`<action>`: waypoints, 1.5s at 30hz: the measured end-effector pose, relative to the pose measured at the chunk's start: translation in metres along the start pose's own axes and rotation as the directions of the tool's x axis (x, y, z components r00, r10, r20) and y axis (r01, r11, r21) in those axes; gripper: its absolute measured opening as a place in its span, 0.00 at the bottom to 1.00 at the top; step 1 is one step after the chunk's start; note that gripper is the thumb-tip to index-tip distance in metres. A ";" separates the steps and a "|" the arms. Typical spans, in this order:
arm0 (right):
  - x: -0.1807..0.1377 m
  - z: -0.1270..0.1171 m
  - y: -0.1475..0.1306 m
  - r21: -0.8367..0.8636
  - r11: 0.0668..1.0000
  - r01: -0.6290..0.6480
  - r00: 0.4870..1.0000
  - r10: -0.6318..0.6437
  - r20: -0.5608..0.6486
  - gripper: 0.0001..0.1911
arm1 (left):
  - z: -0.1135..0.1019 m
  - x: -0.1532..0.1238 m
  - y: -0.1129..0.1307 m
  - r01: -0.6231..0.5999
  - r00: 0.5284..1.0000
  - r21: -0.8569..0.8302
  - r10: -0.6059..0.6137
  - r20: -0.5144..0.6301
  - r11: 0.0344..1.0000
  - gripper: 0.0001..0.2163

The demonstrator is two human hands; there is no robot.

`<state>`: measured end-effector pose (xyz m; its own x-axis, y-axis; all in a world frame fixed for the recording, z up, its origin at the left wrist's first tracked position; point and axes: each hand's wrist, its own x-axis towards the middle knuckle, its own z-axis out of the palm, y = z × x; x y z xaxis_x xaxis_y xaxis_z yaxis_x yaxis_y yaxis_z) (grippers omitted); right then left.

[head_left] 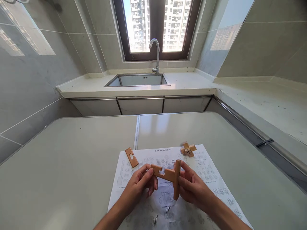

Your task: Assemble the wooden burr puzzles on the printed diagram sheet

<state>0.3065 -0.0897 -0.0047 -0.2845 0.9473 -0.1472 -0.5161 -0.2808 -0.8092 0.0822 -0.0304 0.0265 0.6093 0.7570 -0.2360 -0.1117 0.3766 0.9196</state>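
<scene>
My left hand (144, 180) pinches the left end of a notched wooden puzzle piece (168, 174), thumb on top. The other end of that piece meets an upright wooden puzzle piece (177, 182), which my right hand (189, 182) grips from the right side. The two pieces form a cross shape above the paper; how they interlock is hidden. Beyond my left hand, a loose wooden piece with a cut-out (131, 157) lies at the sheet's top left edge. An assembled wooden cross puzzle marked with a letter (188, 149) rests near the top right corner.
A printed instruction sheet (148, 159) with small diagrams lies on the pale table (72, 166), under my hands. A seam (137, 132) runs across the tabletop. Past the table are a counter with a sink (141, 85), a faucet (157, 57) and a window.
</scene>
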 end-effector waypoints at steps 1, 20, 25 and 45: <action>0.000 0.001 -0.001 0.006 1.000 -0.015 1.000 0.015 -0.013 0.24 | 0.000 0.000 0.000 0.003 1.000 -0.006 -0.003 -0.003 1.000 0.17; 0.004 0.011 -0.002 -0.802 0.593 0.071 0.932 -0.326 -0.159 0.21 | -0.004 -0.005 0.013 0.003 0.948 0.700 0.220 -0.229 0.715 0.19; 0.003 0.014 0.003 -0.890 0.444 0.105 0.935 -0.349 -0.064 0.16 | -0.005 -0.006 0.007 0.010 0.938 0.891 0.304 -0.166 0.455 0.16; 0.004 0.013 0.008 -0.984 0.075 0.164 0.904 -0.411 0.119 0.12 | -0.001 -0.005 -0.006 0.083 0.933 0.997 0.351 -0.079 0.004 0.14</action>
<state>0.2907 -0.0900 -0.0041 -0.1415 0.9532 0.2670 0.7095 0.2858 -0.6442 0.0790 -0.0362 0.0220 0.4670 0.8808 0.0779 0.8324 -0.4677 0.2974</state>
